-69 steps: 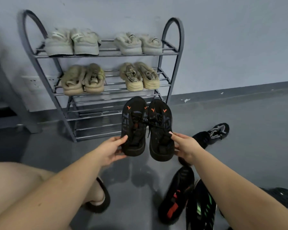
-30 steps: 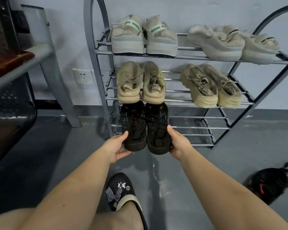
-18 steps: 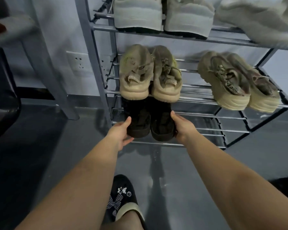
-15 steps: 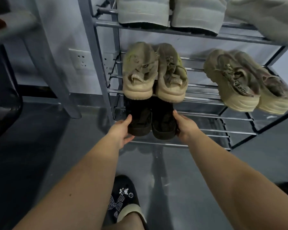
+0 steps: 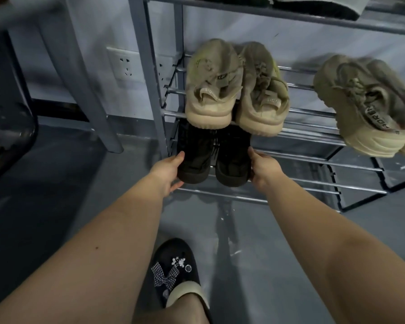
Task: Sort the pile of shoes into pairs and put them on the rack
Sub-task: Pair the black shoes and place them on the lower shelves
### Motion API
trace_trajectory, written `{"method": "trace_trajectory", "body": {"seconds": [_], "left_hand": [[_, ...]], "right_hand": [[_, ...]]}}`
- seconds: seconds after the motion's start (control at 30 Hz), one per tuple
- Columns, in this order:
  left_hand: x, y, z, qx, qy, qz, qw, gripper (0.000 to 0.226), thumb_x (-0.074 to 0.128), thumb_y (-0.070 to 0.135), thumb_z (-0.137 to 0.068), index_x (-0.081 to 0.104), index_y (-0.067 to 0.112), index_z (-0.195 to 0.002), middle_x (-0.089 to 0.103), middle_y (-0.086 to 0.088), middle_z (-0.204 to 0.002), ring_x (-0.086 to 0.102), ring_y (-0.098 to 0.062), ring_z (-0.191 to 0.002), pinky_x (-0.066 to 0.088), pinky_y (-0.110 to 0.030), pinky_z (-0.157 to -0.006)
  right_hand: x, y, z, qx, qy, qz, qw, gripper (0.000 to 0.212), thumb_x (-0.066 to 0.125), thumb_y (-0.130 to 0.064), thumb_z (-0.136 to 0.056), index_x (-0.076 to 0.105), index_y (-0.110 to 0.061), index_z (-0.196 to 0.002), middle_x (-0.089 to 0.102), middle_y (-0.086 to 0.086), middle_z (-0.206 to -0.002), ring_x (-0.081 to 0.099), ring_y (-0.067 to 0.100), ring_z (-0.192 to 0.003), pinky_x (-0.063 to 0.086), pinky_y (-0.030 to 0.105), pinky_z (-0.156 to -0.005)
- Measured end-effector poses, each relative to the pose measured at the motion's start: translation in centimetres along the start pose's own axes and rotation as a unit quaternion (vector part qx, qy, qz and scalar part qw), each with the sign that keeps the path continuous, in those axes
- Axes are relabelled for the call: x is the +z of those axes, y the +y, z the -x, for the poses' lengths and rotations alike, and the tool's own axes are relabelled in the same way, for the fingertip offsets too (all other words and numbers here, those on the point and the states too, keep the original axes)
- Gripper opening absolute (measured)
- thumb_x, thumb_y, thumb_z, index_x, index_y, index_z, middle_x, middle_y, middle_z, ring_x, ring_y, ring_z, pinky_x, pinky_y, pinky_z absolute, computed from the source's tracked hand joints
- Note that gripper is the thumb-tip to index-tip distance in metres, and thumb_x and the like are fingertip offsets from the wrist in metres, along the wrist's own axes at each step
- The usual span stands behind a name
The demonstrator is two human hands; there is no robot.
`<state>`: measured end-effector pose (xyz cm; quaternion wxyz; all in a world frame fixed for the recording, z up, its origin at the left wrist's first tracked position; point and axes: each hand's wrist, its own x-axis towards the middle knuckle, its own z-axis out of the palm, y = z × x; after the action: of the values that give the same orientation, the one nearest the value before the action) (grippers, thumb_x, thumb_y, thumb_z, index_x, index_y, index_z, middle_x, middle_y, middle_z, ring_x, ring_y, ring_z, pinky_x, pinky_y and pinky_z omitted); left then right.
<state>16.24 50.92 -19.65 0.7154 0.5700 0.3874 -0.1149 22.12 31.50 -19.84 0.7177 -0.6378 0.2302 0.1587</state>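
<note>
Two black shoes stand side by side, heels toward me, at the left end of a lower shelf of the grey metal rack (image 5: 313,160). My left hand (image 5: 167,170) holds the heel of the left black shoe (image 5: 194,157). My right hand (image 5: 263,168) holds the heel side of the right black shoe (image 5: 233,160). Their toes are hidden under the shelf above, where a beige pair (image 5: 234,90) sits directly over them and a second beige pair (image 5: 369,106) lies to the right.
Soles of more shoes (image 5: 313,5) show on the top shelf. A wall socket (image 5: 124,66) sits left of the rack, beside a grey bench leg (image 5: 89,90) and a dark perforated seat (image 5: 7,118). My foot in a black clog (image 5: 175,272) is on the grey floor below.
Both hands have carried the black pair from mid-air down and forward onto the lower shelf, pushing it in under the beige pair. The view has closed in on the rack.
</note>
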Motion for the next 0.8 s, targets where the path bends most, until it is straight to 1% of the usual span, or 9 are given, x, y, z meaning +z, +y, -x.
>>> {"method": "trace_trajectory", "body": {"seconds": [0.07,0.27,0.37,0.43,0.5,0.6,0.7,0.73,0.8], "left_hand": [[0.1,0.0,-0.3,0.005,0.006,0.006,1.0,0.035,0.055,0.039,-0.092,0.057,0.022,-0.123,0.063,0.0,-0.12,0.057,-0.014,-0.095,0.048,-0.03,-0.08],[1.1,0.1,0.1,0.009,0.051,0.045,0.998,0.038,0.064,0.031,-0.088,0.059,0.013,-0.121,0.065,-0.008,-0.119,0.062,-0.025,-0.1,0.052,-0.031,-0.065],[1.4,-0.1,0.4,0.017,0.066,0.052,0.996,0.025,0.062,0.036,-0.089,0.061,0.015,-0.102,0.065,-0.009,-0.113,0.062,-0.025,-0.1,0.053,-0.034,-0.078],[1.7,-0.4,1.2,0.028,0.093,0.047,0.994,0.039,0.062,0.044,-0.086,0.06,0.013,-0.109,0.062,-0.007,-0.114,0.06,-0.026,-0.104,0.053,-0.037,-0.086],[1.8,-1.0,2.0,0.05,0.158,-0.034,0.986,0.059,0.063,0.052,-0.08,0.053,0.01,-0.121,0.054,-0.01,-0.127,0.055,-0.03,-0.112,0.049,-0.042,-0.096],[1.9,-2.7,5.5,0.15,0.222,-0.234,0.935,0.061,0.057,0.043,-0.087,0.04,0.011,-0.137,0.034,-0.014,-0.142,0.043,-0.035,-0.126,0.039,-0.041,-0.104],[2.8,-4.0,9.8,0.249,0.182,-0.399,0.863,0.06,0.051,0.041,-0.092,0.034,0.011,-0.142,0.024,-0.015,-0.15,0.029,-0.033,-0.136,0.029,-0.041,-0.11],[3.3,-4.3,11.3,0.277,0.152,-0.458,0.831,0.061,0.049,0.042,-0.093,0.032,0.011,-0.143,0.02,-0.015,-0.153,0.024,-0.033,-0.139,0.025,-0.041,-0.113],[4.6,-4.8,14.1,0.321,0.082,-0.58,0.744,0.063,0.045,0.046,-0.093,0.028,0.014,-0.145,0.01,-0.013,-0.157,0.015,-0.031,-0.143,0.021,-0.04,-0.115]], "right_hand": [[0.1,-0.1,0.1,0.001,0.007,0.014,1.0,0.031,0.051,-0.023,-0.097,0.059,-0.004,-0.12,0.063,0.016,-0.121,0.062,0.035,-0.108,0.048,0.053,-0.097],[0.4,0.2,0.4,-0.004,0.016,0.096,0.995,0.035,0.047,-0.028,-0.098,0.059,-0.003,-0.119,0.064,0.016,-0.12,0.062,0.033,-0.11,0.047,0.048,-0.1],[0.0,-0.1,2.0,-0.017,0.003,0.096,0.995,0.035,0.044,-0.024,-0.099,0.056,-0.002,-0.124,0.063,0.014,-0.117,0.061,0.03,-0.107,0.046,0.045,-0.102],[-0.8,-0.4,3.9,-0.031,-0.002,0.102,0.994,0.038,0.043,-0.022,-0.1,0.05,-0.003,-0.133,0.059,0.009,-0.116,0.056,0.023,-0.105,0.044,0.035,-0.1],[-2.1,-0.2,6.2,-0.04,0.009,0.154,0.987,0.044,0.043,-0.025,-0.1,0.042,-0.009,-0.141,0.053,0.006,-0.133,0.05,0.02,-0.115,0.038,0.031,-0.1],[-4.7,0.4,10.4,-0.048,0.017,0.221,0.974,0.05,0.043,-0.031,-0.1,0.036,-0.014,-0.146,0.04,0.001,-0.149,0.041,0.02,-0.133,0.032,0.028,-0.106],[-7.4,1.0,13.7,-0.063,0.007,0.309,0.949,0.056,0.04,-0.04,-0.098,0.029,-0.018,-0.149,0.038,0.003,-0.151,0.036,0.024,-0.138,0.029,0.032,-0.11],[-8.3,1.0,14.8,-0.076,0.0,0.372,0.925,0.059,0.038,-0.044,-0.098,0.025,-0.019,-0.15,0.034,0.004,-0.153,0.033,0.026,-0.139,0.028,0.034,-0.112],[-10.1,0.7,17.0,-0.104,-0.01,0.521,0.847,0.065,0.034,-0.051,-0.097,0.017,-0.021,-0.152,0.02,0.006,-0.158,0.021,0.028,-0.145,0.023,0.039,-0.116]]}}
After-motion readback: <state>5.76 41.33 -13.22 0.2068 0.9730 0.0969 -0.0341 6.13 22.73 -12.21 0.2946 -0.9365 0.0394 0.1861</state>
